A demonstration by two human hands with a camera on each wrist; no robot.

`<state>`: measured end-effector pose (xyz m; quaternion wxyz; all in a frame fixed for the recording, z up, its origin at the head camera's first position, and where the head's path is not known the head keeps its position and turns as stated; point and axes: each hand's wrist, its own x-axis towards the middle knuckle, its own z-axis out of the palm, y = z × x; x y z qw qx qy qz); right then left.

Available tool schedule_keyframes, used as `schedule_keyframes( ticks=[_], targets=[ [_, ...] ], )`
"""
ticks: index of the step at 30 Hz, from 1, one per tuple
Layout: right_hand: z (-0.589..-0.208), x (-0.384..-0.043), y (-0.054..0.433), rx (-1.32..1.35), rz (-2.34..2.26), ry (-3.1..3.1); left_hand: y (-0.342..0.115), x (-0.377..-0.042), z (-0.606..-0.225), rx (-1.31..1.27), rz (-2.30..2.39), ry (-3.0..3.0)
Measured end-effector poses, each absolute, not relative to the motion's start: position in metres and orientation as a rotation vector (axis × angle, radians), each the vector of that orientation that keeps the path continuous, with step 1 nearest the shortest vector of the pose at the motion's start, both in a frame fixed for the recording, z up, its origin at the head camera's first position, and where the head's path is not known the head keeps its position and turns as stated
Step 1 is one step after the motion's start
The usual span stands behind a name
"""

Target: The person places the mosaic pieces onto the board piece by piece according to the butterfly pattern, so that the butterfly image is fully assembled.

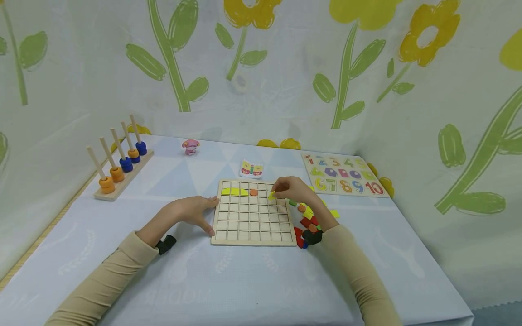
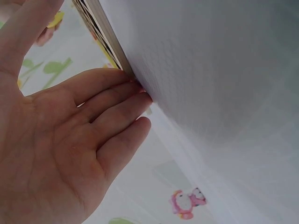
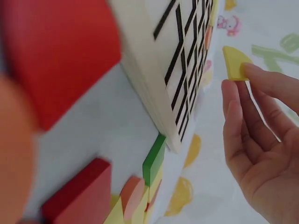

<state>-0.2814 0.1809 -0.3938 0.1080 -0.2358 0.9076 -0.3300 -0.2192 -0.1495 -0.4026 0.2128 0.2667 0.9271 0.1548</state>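
Observation:
A wooden grid board (image 1: 253, 222) lies in the middle of the table. Along its second row sit yellow pieces (image 1: 234, 192) at the left, then an orange round piece (image 1: 253, 193). My left hand (image 1: 191, 212) touches the board's left edge with straight, spread fingers, as the left wrist view (image 2: 60, 140) also shows. Above the board's right part, my right hand (image 1: 294, 189) pinches a yellow quarter-circle piece (image 3: 236, 63) between thumb and fingers. In the right wrist view the piece is held up, apart from the grid.
Loose coloured pieces (image 1: 308, 222) lie beside the board's right edge. Behind the board is a small picture card (image 1: 251, 169). A number board (image 1: 344, 174) lies at the back right, a peg stand with rings (image 1: 122, 174) at the left, a pink figurine (image 1: 190, 146) at the back.

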Motion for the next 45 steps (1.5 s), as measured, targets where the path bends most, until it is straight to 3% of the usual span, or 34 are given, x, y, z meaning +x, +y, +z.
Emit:
schedule_keyframes(
  ticks=[15, 45],
  targets=[
    [-0.405, -0.311, 0.156, -0.577, -0.969, 2.640, -0.150, -0.220, -0.403, 0.739, 0.419, 2.570],
    [-0.401, -0.307, 0.161, -0.701, -0.743, 2.707, -0.148, -0.217, -0.397, 0.736, 0.423, 2.568]
  ],
)
